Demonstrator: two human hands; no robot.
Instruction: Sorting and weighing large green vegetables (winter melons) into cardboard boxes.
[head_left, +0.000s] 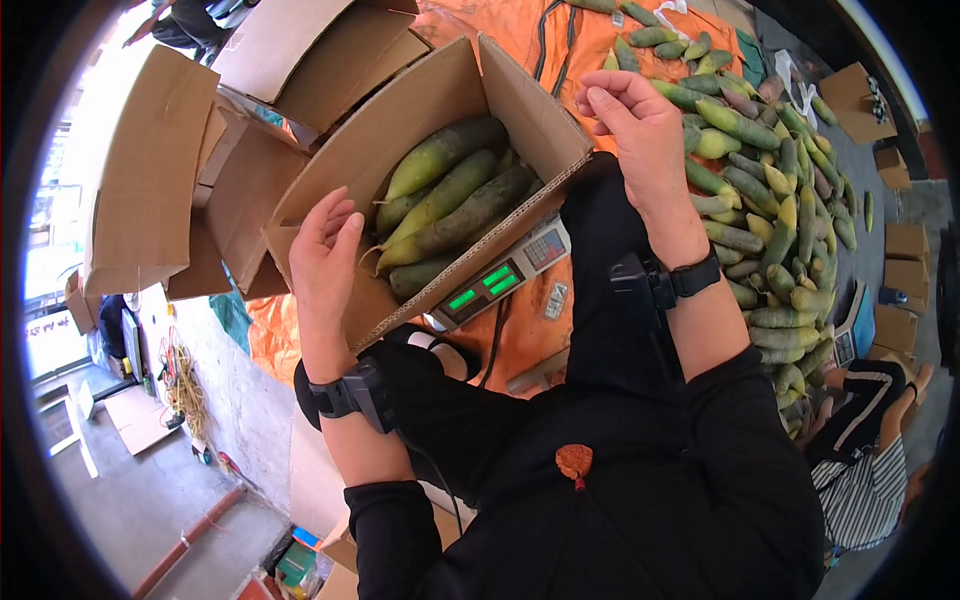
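An open cardboard box (420, 97) stands before me on a digital scale (502, 274) whose green display is lit. Several long green radishes (450, 199) lie inside the box. At the box's near left edge is my left hand (326, 247), its fingers loosely curled and holding nothing. My right hand (637, 124) is raised just beyond the box's right side, thumb and fingertips close together, with nothing visible in it. A large heap of green radishes (780, 217) lies to the right of that hand. Part of the scale is hidden under the box.
Empty cardboard boxes (154, 165) stand on the left. An orange tarp (480, 19) covers the floor beneath the box and heap. Another person (862, 465) in a striped top sits at the far right, near a second scale (846, 341). A coil of yellow cord (184, 382) lies at the left.
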